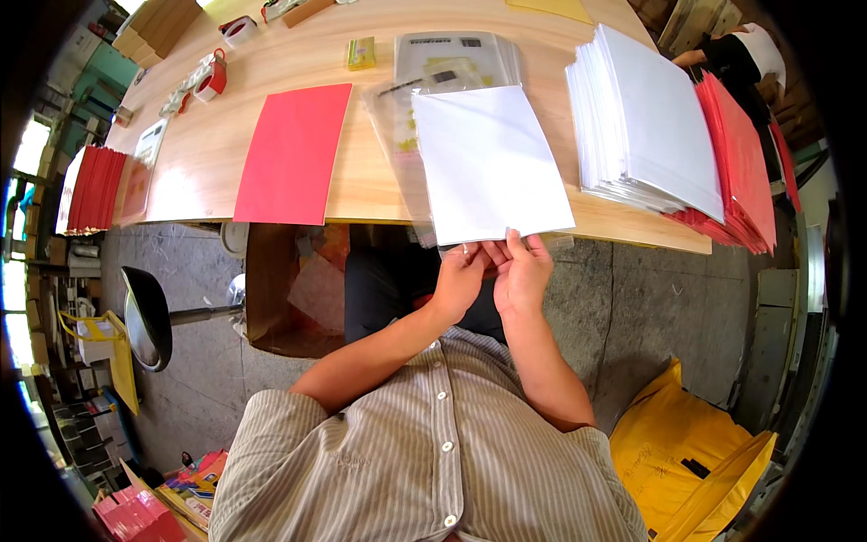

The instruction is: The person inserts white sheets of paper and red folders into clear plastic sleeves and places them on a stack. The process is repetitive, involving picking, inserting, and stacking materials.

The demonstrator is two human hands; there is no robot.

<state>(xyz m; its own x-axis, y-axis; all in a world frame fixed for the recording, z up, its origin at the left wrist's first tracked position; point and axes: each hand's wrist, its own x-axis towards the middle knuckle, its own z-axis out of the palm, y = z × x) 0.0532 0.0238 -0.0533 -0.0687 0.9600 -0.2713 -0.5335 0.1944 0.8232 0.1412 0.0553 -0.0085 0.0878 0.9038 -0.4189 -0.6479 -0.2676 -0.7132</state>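
Observation:
A white rectangular sheet (492, 163), perhaps a thin stack or card, lies at the table's front edge, its near edge sticking out over my lap. My right hand (522, 275) pinches that near edge, thumb on top and fingers below. Close beside it, my left hand (459, 278) has its fingers closed at the same edge; their tips are partly hidden. Clear plastic sleeves (384, 113) lie partly under the white sheet. Behind it rests a pile of clear printed bags (501, 56). To the left, a red sheet (293, 154) lies flat on the table.
Stacked white envelopes or folders (664, 126) and red ones (741, 172) stand at the table's right end. Another red stack (95, 190) is far left, near tape rolls (209, 86). A small yellow box (361, 53) sits further back. Below are a cardboard box (280, 312) and yellow sack (682, 443).

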